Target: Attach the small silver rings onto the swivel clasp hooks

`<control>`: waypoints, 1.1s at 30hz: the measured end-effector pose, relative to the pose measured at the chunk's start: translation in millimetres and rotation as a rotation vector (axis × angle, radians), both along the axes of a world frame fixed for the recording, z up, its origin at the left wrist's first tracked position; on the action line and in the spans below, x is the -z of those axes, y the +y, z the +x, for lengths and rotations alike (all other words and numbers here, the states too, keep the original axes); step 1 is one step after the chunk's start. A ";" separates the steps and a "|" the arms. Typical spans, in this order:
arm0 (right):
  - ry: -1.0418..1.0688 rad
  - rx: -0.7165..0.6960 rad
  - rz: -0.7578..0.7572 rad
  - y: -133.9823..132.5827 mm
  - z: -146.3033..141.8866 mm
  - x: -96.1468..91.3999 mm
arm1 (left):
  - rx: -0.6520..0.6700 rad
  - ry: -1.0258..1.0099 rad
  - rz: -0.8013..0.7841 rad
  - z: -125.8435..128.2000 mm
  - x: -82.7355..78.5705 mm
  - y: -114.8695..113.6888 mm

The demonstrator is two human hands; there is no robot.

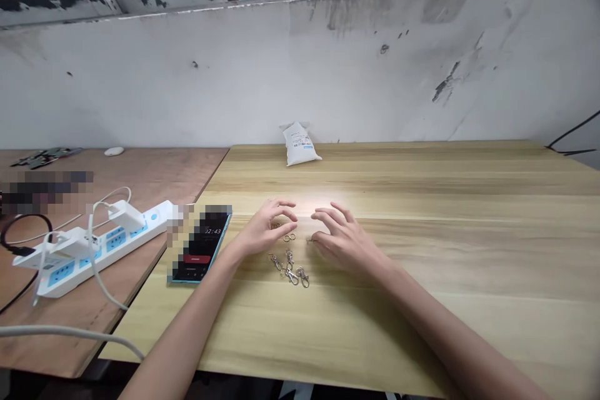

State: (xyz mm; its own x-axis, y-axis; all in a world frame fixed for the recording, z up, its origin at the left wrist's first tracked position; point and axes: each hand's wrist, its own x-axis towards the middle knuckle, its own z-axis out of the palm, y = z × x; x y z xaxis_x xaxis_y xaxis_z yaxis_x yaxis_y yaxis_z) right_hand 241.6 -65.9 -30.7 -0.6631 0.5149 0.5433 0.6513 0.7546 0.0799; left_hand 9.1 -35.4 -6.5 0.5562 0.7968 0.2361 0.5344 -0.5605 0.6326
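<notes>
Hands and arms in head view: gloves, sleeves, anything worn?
Left hand and right hand are bare: no gloves, rings or watch visible. Left forearm and right forearm are bare too, no sleeve in view.

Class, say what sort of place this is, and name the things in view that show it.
Probably a small workshop bench: metal clasps and rings lie on a wooden table, a power strip sits alongside, and the wall is scuffed.

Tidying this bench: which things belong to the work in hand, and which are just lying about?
In hand: left hand, right hand, small metal rings, clasps on the table.
Lying about: phone, power strip, white bag.
</notes>
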 end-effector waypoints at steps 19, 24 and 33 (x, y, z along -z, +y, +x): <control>-0.036 0.240 -0.452 18.2 63.5 -5.4 | 0.083 0.272 0.204 3.1 14.4 5.5; -0.131 0.236 -0.447 14.7 54.8 -14.0 | 0.063 0.274 0.247 10.2 20.7 6.2; -0.089 0.230 -0.576 21.3 35.6 -20.4 | -0.072 0.117 0.009 11.8 24.1 9.5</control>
